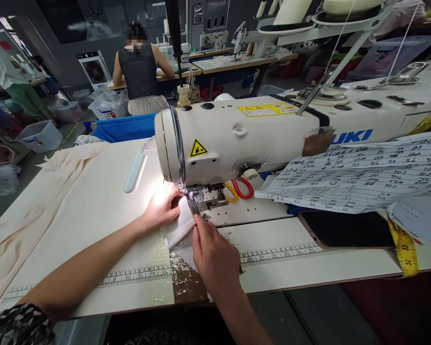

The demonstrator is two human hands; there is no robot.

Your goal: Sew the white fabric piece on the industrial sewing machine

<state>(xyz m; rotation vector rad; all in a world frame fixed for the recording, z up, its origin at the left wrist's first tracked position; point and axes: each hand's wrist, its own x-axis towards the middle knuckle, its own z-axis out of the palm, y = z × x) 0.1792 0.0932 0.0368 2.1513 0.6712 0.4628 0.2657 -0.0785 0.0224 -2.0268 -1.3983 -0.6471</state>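
A white sewing machine (215,139) stands across the table, its lamp lighting the needle area. A small piece of white fabric (181,225) lies at the needle plate and hangs toward the table's front edge. My left hand (161,206) is closed on the fabric's left side, close to the needle, with its fingertips partly lost in glare. On the fabric's right edge, nearer to me, my right hand (213,249) pinches it between thumb and forefinger. The presser foot and needle are mostly hidden behind my left fingers.
Beige fabric (46,191) lies along the table's left side, and a pale blue slim tool (135,172) is behind my left hand. Scissors with red and yellow handles (244,189), a phone (346,229), a handwritten sheet (362,172) and a yellow tape measure (404,247) are to the right.
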